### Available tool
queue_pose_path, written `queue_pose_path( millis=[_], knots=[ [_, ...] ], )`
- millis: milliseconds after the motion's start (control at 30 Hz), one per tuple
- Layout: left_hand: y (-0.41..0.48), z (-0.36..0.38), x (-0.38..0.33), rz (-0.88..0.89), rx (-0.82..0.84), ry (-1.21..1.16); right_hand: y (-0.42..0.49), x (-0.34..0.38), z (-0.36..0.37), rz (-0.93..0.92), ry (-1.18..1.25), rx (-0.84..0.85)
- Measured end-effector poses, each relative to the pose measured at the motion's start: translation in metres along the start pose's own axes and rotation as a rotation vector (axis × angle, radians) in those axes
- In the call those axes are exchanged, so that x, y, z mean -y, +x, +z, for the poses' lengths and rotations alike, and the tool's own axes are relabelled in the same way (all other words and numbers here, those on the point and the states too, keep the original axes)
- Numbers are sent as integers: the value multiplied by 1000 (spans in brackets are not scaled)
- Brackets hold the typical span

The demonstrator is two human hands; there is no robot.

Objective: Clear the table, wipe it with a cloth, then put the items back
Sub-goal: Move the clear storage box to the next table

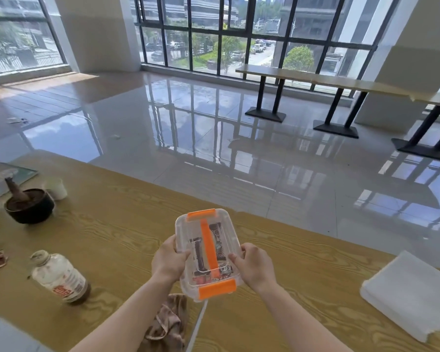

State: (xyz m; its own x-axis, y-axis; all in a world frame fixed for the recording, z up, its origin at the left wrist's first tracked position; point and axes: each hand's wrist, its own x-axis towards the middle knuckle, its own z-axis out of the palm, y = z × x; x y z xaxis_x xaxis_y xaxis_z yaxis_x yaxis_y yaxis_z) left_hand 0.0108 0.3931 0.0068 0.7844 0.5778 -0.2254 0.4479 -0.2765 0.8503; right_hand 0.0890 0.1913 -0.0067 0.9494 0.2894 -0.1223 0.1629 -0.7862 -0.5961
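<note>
Box carried in both hands above the table
Left hand (168, 260) and right hand (255, 268) gripped the clear box (208, 252) by its sides; clearing or restocking, unclear; next needed a setting-down spot.

Two bare forearms reach in from the bottom edge and converge toward the middle. The left forearm (127, 313) rises from the lower left and the right forearm (297, 323) from the lower right. Both wrists are roughly straight. The left hand (169, 257) grips the left side of a clear plastic lidded box (224, 240) with orange clips and an orange handle, its thumb lying over the lid's edge and its fingers hidden beneath. The right hand (254, 268) grips the opposite side, thumb pressed on the lid and fingers curled round the rim. The hands sit level with each other and do not touch.
</note>
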Motion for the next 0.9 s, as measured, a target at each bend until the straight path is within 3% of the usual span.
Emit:
queue_pose_path(
  millis=[267, 500, 900],
  knots=[
    [61, -43, 32, -65, -69, -36, 46, 61, 48, 18, -18, 73],
    [111, -71, 56, -82, -130, 53, 69, 102, 92, 102, 106, 156],
    [145, -95, 75, -108, -130, 178, 85, 127, 121, 104, 132, 185]
  ],
)
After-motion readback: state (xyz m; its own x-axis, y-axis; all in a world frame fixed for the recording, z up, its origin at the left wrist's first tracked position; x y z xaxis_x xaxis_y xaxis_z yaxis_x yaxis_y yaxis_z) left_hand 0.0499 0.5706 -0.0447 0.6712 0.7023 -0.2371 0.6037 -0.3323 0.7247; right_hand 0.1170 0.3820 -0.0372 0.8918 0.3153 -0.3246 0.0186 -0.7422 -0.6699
